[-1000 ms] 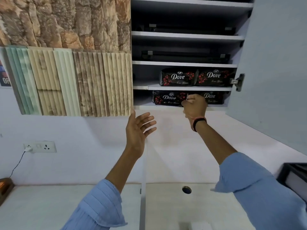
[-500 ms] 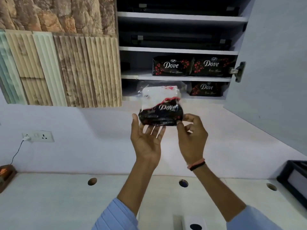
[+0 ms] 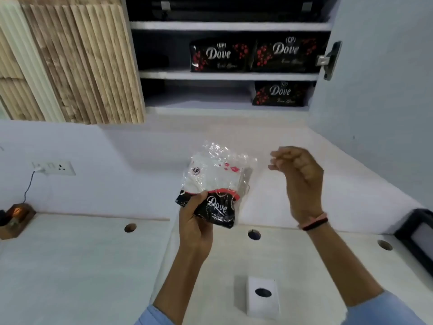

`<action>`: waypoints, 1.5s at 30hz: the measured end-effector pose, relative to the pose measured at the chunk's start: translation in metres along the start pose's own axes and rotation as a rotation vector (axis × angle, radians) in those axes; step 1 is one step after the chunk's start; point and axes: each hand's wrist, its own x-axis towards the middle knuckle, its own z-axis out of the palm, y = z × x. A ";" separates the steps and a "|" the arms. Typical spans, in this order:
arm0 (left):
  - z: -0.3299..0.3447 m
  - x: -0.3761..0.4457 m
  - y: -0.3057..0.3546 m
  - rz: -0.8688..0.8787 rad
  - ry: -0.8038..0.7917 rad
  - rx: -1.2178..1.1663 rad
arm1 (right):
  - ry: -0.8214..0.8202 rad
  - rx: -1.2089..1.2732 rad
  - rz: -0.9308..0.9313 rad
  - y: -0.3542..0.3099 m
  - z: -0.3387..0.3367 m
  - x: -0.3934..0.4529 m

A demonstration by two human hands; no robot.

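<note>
My left hand (image 3: 195,227) grips a clear plastic packet (image 3: 216,184) at its lower end, holding it upright above the white counter. The packet has a black "Dove" label at the bottom and white contents above. My right hand (image 3: 298,174) hovers to the right of the packet, apart from it, with its fingers loosely curled and nothing in them. Three more black Dove packets lie in the open wall cupboard: two on the middle shelf (image 3: 221,55) (image 3: 287,52), one on the lower shelf (image 3: 280,93).
The open cupboard door (image 3: 379,66) stands at the right. The white counter (image 3: 70,266) has round holes and a small white box (image 3: 263,295). A wooden block (image 3: 15,220) stands at the left, a wall socket (image 3: 55,167) with a cable above it, and a black frame (image 3: 416,231) at the right edge.
My right hand pulled a packet from the lower shelf and brought it down. My left hand took hold of it; the right hand let go and moved off to the right.
</note>
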 end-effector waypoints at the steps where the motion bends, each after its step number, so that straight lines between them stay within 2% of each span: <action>1: -0.008 -0.005 -0.008 -0.018 0.009 0.025 | -0.040 0.000 0.050 0.002 -0.006 0.000; 6: -0.057 -0.027 -0.050 -0.136 0.075 0.130 | -0.421 -0.098 0.525 0.045 -0.033 -0.029; 8: -0.080 -0.033 -0.064 -0.179 0.102 0.190 | -0.574 -0.179 0.654 0.075 -0.044 -0.053; 11: -0.111 -0.039 -0.080 -0.273 0.141 0.309 | -0.681 -0.107 0.873 0.114 -0.055 -0.091; 14: -0.137 -0.041 -0.094 -0.364 0.143 0.405 | -0.632 -0.022 1.133 0.145 -0.058 -0.124; 17: -0.163 -0.038 -0.107 -0.477 0.150 0.489 | -0.597 -0.040 1.236 0.179 -0.061 -0.159; 19: -0.181 -0.034 -0.115 -0.535 0.177 0.565 | -0.514 0.007 1.298 0.200 -0.067 -0.179; 22: -0.212 -0.027 -0.127 -0.567 0.248 0.676 | -0.339 -0.047 1.338 0.219 -0.086 -0.201; 28: -0.281 -0.005 -0.165 -0.661 0.380 0.896 | 0.141 -0.183 1.326 0.243 -0.131 -0.238; 31: -0.310 0.006 -0.185 -0.720 0.389 1.069 | 0.246 -0.208 1.309 0.248 -0.136 -0.252; 34: -0.335 0.009 -0.205 -0.679 0.437 1.186 | 0.251 -0.183 1.329 0.255 -0.128 -0.262; 38: -0.342 0.010 -0.215 -0.493 0.456 1.257 | 0.190 -0.117 1.377 0.271 -0.101 -0.267; 45: -0.297 0.005 -0.188 -0.180 0.500 1.332 | -0.023 -0.078 1.543 0.321 -0.022 -0.267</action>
